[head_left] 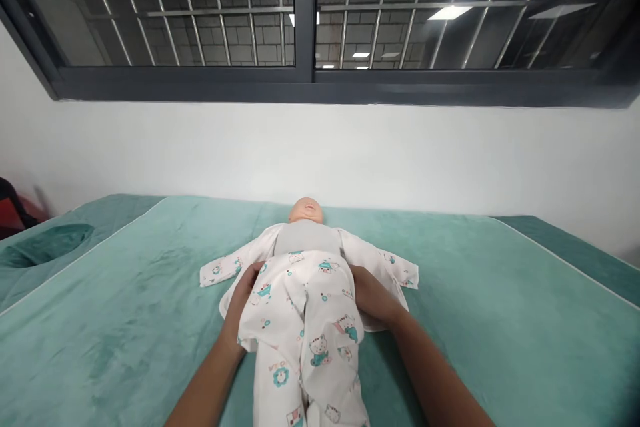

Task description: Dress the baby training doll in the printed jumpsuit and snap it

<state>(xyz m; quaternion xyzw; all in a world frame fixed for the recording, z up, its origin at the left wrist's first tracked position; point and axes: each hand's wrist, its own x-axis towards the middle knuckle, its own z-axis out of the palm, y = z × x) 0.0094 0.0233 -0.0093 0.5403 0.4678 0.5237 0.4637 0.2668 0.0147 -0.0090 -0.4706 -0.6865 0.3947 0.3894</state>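
Note:
A baby doll (306, 211) lies on its back on a teal bed (500, 320), head toward the wall. It has a grey torso (306, 237), and an open white printed jacket (380, 263) is spread under it. White printed trousers (305, 333) cover its legs up to the waist. My left hand (242, 296) grips the trousers' waist on the doll's left side. My right hand (373, 296) grips the other side of the waist. The fingers of both hands curl into the cloth.
The bed runs up to a white wall (450, 160) under a dark-framed barred window (305, 20). A second teal bed with a face hole (45, 243) stands at the left. Something red and black (10, 210) shows at the far left edge.

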